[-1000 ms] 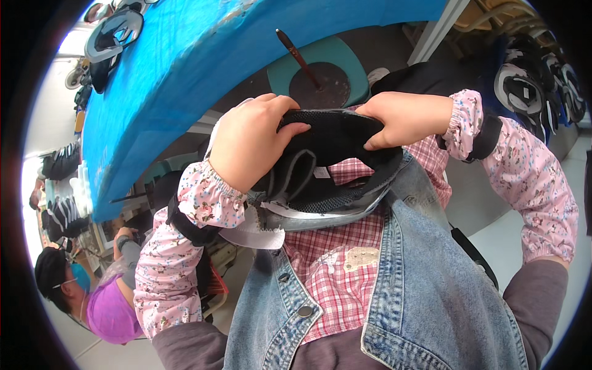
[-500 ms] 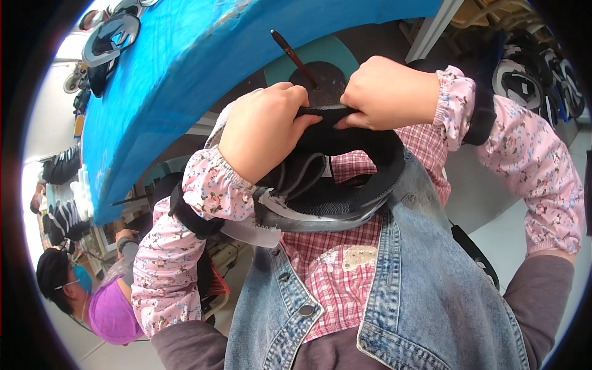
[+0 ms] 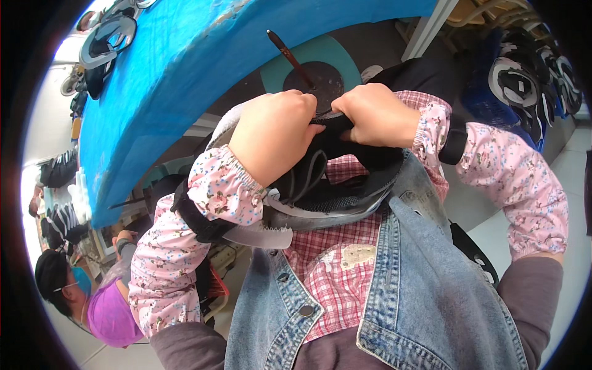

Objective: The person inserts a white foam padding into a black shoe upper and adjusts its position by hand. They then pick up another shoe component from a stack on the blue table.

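Observation:
A black mesh piece with a pale rim, which looks like a shoe upper [image 3: 383, 176], is held at my lap, with a thin grey cord looping inside it. My left hand [image 3: 275, 135] is closed on its far edge, thumb and fingers pinching the black material. Close beside it my right hand [image 3: 377, 115] pinches the same edge, fingers bent. The gripped stretch is mostly hidden by my fingers. Below my left wrist sticks out a translucent strip [image 3: 259, 237] with a jagged edge.
A brown handle [image 3: 290, 57] stands up from a dark round thing [image 3: 320, 89] on a teal seat [image 3: 342, 58]. Beyond lies a blue-covered table [image 3: 154, 92]. Similar black-and-white pieces [image 3: 515, 83] fill a blue basket at right. A person in purple [image 3: 114, 311] sits at left.
My right hand has moved down and slightly left, and its forearm has come inward. My left hand has shifted a little right and down. Both still grip the shoe upper's far edge.

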### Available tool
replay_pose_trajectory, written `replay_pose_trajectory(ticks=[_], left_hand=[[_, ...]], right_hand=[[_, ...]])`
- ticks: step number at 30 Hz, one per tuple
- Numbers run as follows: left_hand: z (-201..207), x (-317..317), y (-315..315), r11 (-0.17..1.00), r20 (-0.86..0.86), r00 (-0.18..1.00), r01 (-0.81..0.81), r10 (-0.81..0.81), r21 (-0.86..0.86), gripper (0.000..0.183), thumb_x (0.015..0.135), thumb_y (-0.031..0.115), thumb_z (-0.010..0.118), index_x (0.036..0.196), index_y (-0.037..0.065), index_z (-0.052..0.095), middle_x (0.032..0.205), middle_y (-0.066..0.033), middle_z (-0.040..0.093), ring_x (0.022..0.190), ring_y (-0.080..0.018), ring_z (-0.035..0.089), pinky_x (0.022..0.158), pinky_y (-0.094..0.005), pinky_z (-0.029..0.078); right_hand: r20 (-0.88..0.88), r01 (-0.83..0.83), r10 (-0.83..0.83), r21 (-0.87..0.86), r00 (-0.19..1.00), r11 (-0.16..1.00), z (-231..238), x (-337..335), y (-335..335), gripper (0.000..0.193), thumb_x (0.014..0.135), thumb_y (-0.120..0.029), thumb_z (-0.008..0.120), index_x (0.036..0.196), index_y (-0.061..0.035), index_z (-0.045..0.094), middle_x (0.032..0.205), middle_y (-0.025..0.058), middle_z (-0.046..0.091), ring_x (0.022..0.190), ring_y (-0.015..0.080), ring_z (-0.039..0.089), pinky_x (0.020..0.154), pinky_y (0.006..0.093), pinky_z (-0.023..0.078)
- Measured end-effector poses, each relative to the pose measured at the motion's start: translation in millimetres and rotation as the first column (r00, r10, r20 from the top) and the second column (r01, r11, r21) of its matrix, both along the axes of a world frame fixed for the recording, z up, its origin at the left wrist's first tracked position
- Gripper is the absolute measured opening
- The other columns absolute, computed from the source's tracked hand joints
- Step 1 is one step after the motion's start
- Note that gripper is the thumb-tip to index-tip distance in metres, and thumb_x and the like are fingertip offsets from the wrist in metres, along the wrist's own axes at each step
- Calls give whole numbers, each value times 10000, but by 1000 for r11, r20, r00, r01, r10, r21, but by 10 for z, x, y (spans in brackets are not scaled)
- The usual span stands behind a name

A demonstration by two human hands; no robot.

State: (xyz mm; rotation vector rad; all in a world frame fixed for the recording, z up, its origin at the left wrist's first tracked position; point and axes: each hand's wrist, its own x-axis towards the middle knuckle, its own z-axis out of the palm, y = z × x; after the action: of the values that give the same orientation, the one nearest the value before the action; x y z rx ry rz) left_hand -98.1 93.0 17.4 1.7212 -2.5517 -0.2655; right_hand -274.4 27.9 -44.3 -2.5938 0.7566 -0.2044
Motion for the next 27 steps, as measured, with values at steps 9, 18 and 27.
replay_pose_trajectory(ticks=[9,18,27], left_hand=[[23,-20,-16,1000,-17,1000,10,-10,-18,223,757,213,699,809,20,601,796,-123,620,753,-309,607,663,-382,485],[186,164,188,995,-303,951,-87,67,-53,235,705,111,753,875,25,614,824,-123,623,788,-278,641,690,-342,512],[172,340,262,981,-249,957,-171,145,-86,241,768,131,695,970,46,596,865,-110,619,694,-292,619,606,-349,496]], right_hand=[[86,-19,22,-24,996,1000,14,91,33,278,634,-257,770,735,-29,649,702,153,634,739,345,632,670,422,496],[214,-104,75,129,974,986,-87,12,-99,506,767,-525,663,804,-20,653,700,177,621,720,368,613,656,421,481],[122,-77,55,184,991,980,63,60,-46,362,848,-408,627,915,-59,697,652,183,595,620,362,575,579,401,450]])
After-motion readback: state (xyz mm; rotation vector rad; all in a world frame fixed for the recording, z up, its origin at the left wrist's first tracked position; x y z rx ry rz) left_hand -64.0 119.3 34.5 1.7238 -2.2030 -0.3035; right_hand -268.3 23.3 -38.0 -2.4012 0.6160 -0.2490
